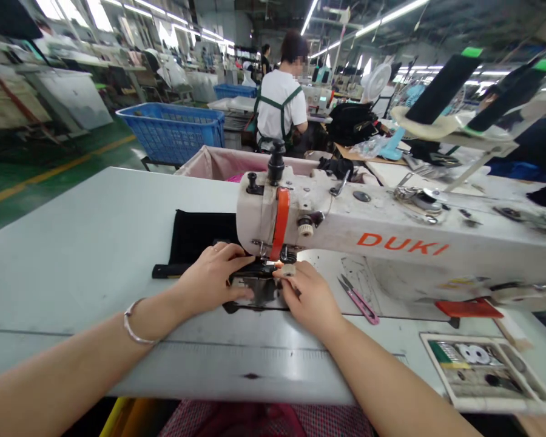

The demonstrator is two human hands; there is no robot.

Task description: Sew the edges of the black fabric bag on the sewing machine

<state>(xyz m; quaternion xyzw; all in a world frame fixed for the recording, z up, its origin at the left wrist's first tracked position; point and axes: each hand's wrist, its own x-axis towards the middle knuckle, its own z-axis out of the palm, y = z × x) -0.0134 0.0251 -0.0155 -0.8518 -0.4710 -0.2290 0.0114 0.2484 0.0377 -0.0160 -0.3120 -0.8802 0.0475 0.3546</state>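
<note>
At eleven o'clock a blue crate (173, 130), at twelve a pink-lined bin (227, 164) with magenta cloth (236, 178) inside! Down at the sewing machine (346, 237), black fabric (200, 237) sits under the needle, left hand (212, 279) and right hand (307, 297) pressing it, fingers held close!

The left hand (213, 279) and right hand (307, 297) hold black fabric (255, 290) on the white sewing table (95, 255), fingertips nearly meeting under the head of a DUKI sewing machine (346, 237). Pink-handled thread snips (359, 301) lie just right of the right fingertips (284, 271); a black fabric panel (204, 237) lies beyond the left fingertips (243, 260).
</note>
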